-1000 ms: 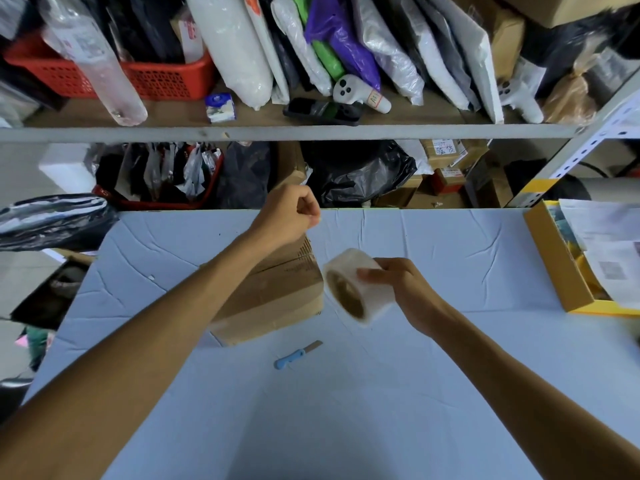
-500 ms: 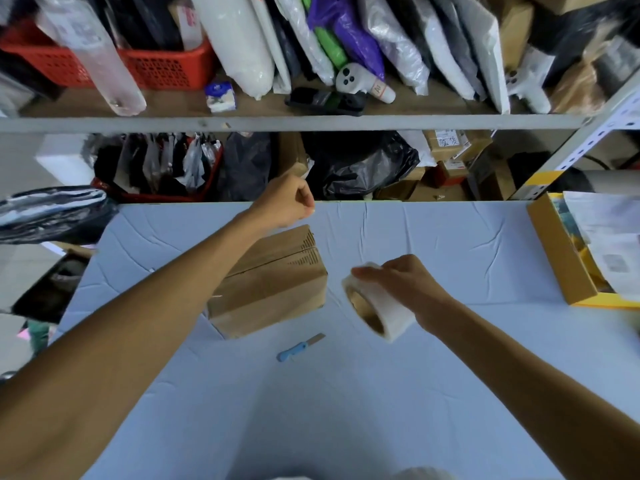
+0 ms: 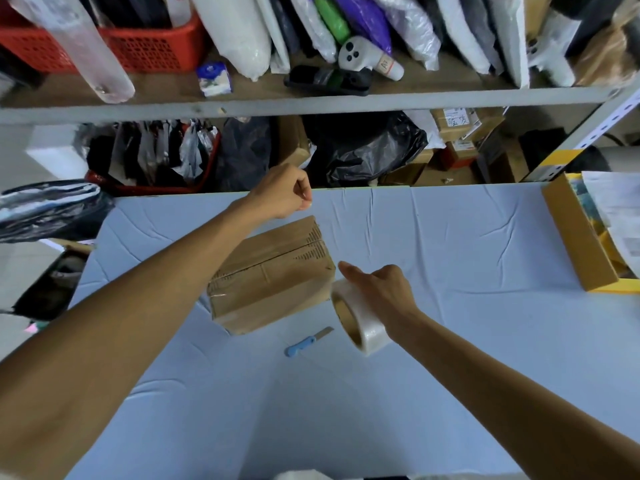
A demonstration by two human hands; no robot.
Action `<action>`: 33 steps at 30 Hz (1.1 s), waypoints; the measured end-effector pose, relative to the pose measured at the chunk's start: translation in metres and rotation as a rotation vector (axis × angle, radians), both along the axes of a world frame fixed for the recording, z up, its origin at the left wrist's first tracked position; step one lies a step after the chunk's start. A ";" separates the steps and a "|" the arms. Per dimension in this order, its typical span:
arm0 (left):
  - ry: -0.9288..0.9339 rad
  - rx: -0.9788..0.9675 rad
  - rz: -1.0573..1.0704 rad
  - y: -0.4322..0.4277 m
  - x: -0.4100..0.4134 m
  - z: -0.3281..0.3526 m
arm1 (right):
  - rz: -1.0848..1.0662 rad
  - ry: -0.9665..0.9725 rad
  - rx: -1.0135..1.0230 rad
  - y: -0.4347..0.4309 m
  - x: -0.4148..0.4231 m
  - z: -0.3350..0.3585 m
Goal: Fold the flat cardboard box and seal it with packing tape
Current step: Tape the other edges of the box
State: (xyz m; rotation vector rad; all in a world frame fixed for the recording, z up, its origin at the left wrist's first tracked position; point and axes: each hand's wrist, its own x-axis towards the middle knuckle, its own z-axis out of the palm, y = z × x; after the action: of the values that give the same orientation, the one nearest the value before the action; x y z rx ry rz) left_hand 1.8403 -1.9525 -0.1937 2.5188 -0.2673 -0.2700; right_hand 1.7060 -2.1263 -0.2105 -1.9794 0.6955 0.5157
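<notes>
Cardboard box [image 3: 273, 271] is folded up and closed. It sits on the blue-covered surface [image 3: 467, 254], left of centre and skewed to the surface edge. The top flaps meet in a seam along its length. There's a glossy clear film over the top and at the near-left end.

Left hand [image 3: 282, 192] is raised over the far edge of the surface, beyond the box, with the forearm crossing the box's left part. Its fingers are curled, and thumb and forefinger pinch a small pale tab, which looks like the tape end [image 3: 310, 203]. I can't make out a clear strip running back to the roll.

Right hand [image 3: 381, 292] grips the tape roll [image 3: 362, 323] from above. The forefinger sticks out straight toward the box's right corner and the other fingers wrap the roll. The roll is tilted, with its brown core facing left and toward the camera. It's just beside the box's near-right corner; I can't tell if they touch.

Knife [image 3: 306, 342], blue handle and short blade, lies flat on the surface just in front of the box and left of the roll. The blade points up-right.

An open yellow carton [image 3: 575, 244] with papers in it is at the right edge, well apart from the box. The shelf [image 3: 311, 103] behind holds a red basket [image 3: 145, 46], bagged goods and a white controller [image 3: 363, 57]. A black bag [image 3: 363, 147] sits below it.
</notes>
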 end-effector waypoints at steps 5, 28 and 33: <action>0.008 -0.001 0.001 0.002 0.003 -0.007 | -0.013 0.018 0.021 0.006 0.004 -0.007; 0.112 -0.067 0.062 0.007 0.013 -0.036 | 0.012 0.028 -0.052 0.004 0.020 -0.030; 0.220 -0.195 0.170 0.007 0.011 -0.036 | 0.035 0.020 -0.076 0.005 0.022 -0.032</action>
State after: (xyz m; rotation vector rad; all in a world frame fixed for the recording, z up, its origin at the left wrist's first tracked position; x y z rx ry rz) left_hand 1.8510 -1.9452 -0.2296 2.2790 0.0081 -0.4274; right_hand 1.7282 -2.1213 -0.2423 -2.0631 0.7034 0.5371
